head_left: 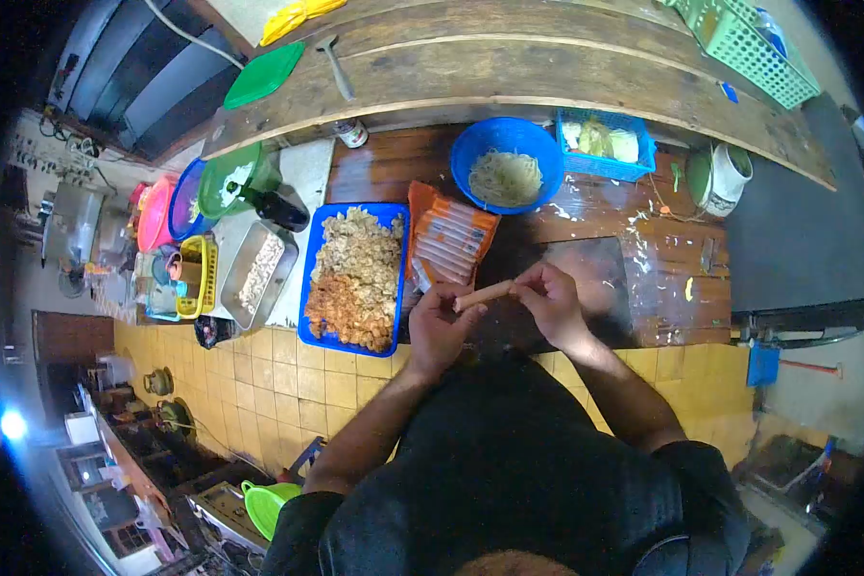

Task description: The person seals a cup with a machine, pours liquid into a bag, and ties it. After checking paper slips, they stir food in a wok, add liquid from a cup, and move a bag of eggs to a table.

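Both of my hands hold one sausage (488, 295) between them, close to my body over the table's front part. My left hand (437, 328) grips its left end with bent fingers. At its right end my right hand (554, 305) pinches it between thumb and fingers. Just beyond my left hand lies an orange-printed plastic pack of sausages (451, 235), with several sausages showing through it. To the left of the pack is a blue tray (307, 288) heaped with pale crumbly food, partly orange-brown at the near end.
Behind the pack stands a blue bowl (466, 144) of pale shreds. Right of it is a blue basket (643, 171). A metal pan (283, 274), a dark bottle (271, 205) and a green tub (264, 173) stand left. Pale scraps litter the table (677, 259). A wooden shelf (509, 58) overhangs the back.
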Demonstrator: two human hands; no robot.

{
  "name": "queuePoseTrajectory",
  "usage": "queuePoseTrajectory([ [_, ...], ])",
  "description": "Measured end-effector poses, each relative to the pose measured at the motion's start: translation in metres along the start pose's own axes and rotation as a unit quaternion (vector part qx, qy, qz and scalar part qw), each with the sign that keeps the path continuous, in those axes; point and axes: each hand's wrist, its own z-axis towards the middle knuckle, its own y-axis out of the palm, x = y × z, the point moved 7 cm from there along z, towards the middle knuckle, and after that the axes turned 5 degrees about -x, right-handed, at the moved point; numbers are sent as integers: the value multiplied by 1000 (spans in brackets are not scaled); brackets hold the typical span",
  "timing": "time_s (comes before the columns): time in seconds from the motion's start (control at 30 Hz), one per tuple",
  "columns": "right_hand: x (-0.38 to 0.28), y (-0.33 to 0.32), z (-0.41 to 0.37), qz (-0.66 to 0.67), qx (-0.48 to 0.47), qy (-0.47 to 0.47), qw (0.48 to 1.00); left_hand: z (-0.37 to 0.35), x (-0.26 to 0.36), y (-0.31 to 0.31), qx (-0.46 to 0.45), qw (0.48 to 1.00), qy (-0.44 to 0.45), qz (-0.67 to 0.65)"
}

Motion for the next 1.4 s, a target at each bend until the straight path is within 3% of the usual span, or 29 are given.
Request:
queuePoseTrajectory([
  [0.1,12,5,-4,0,-35,18,999,0,4,-3,-13,998,-49,29],
  [0.27,6,8,3,26,-15,6,1000,-2,32,10,-58,992,8,114],
  [0.4,-34,13,0,-139,-9,-124,982,-5,29,17,-65,993,15,98],
  [0.5,-65,29,-3,-198,-53,-240,949,-4,35,9,-5,992,-32,125],
  [0.53,-76,38,-8,-207,-91,-304,925,-4,29,7,12,994,-86,69],
  [0.6,-50,47,-4,-182,-97,-300,931,-9,11,1,38,989,-140,13],
  [0.67,-56,57,-3,-189,-109,-347,912,-21,-28,1,41,935,-215,-279],
  [0.7,-56,61,-3,-182,-115,-347,913,-25,-35,-4,50,935,-215,-276],
  [0.77,-48,78,-6,-176,-242,-286,910,-33,-38,-9,65,936,-266,-223],
  [0.8,-54,81,-9,-169,-251,-289,908,-37,-35,-13,77,936,-264,-221],
  [0.87,-64,95,-12,-243,-285,-309,874,-37,-8,-15,33,963,-243,-117],
  [0.9,-54,102,-13,-253,-365,-296,846,-40,-21,-27,51,977,-201,40],
  [0.93,-51,107,-14,-250,-374,-305,839,-46,-34,-33,50,979,-187,65],
  [1.03,-45,127,-26,-315,-382,-316,809,-54,-25,-45,107,981,-159,9],
  [1.13,-41,162,-35,-346,-435,-260,790,-68,-21,-78,142,972,-181,-50],
  [1.2,-37,197,-49,-264,-452,-299,798,-86,-1,-121,202,950,-231,-48],
  [1.27,-59,226,-58,-243,-451,-318,798,-114,-46,-164,261,919,-148,-257],
  [1.3,-59,238,-57,-162,-472,-250,830,-127,-49,-182,260,875,-103,-394],
  [1.33,-57,249,-61,-78,-482,-177,854,-150,-51,-207,311,884,-106,-333],
  [1.37,-51,262,-68,-88,-478,-171,857,-173,-49,-234,360,887,-105,-268],
  [1.4,-37,277,-72,139,-487,-32,862,-195,-47,-250,386,820,-80,-416],
])
